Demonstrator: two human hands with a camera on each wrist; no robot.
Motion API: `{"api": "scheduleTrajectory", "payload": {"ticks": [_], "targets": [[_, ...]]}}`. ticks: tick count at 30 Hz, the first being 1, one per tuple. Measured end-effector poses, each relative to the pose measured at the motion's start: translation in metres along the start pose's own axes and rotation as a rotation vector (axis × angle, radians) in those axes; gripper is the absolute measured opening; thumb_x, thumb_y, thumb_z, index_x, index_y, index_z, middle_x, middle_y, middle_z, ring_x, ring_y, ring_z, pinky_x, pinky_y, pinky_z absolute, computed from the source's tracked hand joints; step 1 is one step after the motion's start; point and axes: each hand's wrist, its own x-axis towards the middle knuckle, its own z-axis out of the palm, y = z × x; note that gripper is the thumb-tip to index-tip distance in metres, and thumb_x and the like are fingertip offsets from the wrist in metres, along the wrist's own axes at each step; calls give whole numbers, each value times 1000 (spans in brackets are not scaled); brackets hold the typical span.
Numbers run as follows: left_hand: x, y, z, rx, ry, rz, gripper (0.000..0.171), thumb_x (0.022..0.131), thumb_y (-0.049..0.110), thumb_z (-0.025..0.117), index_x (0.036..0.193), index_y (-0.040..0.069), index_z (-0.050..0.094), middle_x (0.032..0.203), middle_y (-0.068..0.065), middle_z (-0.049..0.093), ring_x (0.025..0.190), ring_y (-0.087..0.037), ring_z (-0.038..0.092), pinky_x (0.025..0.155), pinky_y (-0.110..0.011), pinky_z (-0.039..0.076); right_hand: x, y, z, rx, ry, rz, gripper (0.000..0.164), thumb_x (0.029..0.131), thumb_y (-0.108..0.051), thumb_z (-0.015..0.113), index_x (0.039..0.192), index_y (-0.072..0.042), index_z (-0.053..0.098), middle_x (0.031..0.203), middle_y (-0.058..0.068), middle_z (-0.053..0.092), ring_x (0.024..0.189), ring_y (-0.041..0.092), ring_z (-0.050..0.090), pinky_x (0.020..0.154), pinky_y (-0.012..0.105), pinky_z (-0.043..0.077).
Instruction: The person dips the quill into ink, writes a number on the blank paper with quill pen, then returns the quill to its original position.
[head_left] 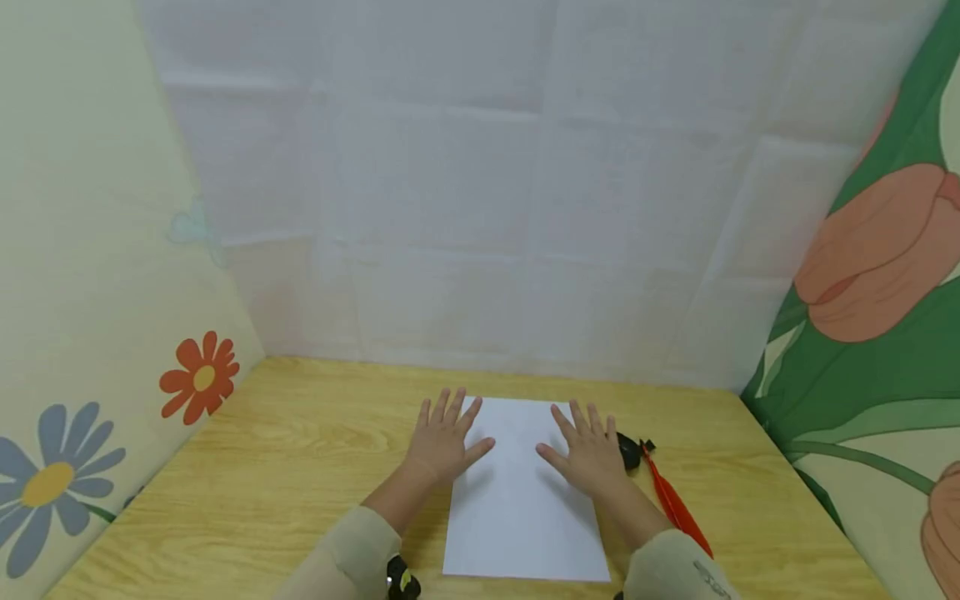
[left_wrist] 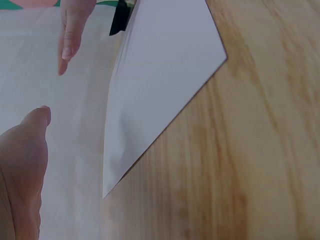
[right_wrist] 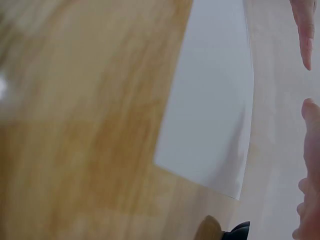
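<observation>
A blank white sheet of paper point(head_left: 517, 500) lies flat on the wooden table, its long side running away from me. Over its left edge hovers my left hand point(head_left: 437, 446), palm down with fingers spread. My right hand point(head_left: 592, 458) is held likewise over the right edge. Both wrist views show the left hand point(left_wrist: 22, 170) and the right hand point(right_wrist: 311, 165) raised off the paper, holding nothing. Just beyond the right hand's little finger sits a rounded black object point(head_left: 629, 451) with a long red strip point(head_left: 678, 507) trailing from it; the hand partly hides it.
A light wood-grain table point(head_left: 315, 450) spreads to both sides of the paper. A white cloth point(head_left: 480, 208) hangs behind it. Flower-patterned panels stand at the left point(head_left: 90, 250) and right point(head_left: 862, 375). Something black and yellow point(head_left: 403, 579) shows beside the left sleeve.
</observation>
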Motion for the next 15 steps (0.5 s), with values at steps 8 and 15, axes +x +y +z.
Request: {"api": "scheduleTrajectory", "payload": {"ticks": [8, 15], "targets": [[-1, 1, -3, -23, -12, 5, 75, 98, 64, 36, 157, 20, 25, 165, -12, 16, 153, -35, 10, 122, -58, 9, 0, 1, -2, -25, 5, 13, 74, 95, -61, 47, 155, -21, 31, 163, 15, 20, 151, 42, 9, 119, 65, 5], [-5, -5, 4, -42, -31, -5, 79, 96, 64, 40, 157, 18, 24, 165, -13, 17, 153, -36, 11, 122, -59, 9, 0, 4, -6, 49, 33, 27, 73, 96, -55, 52, 153, -14, 34, 160, 18, 27, 150, 40, 19, 119, 63, 13]]}}
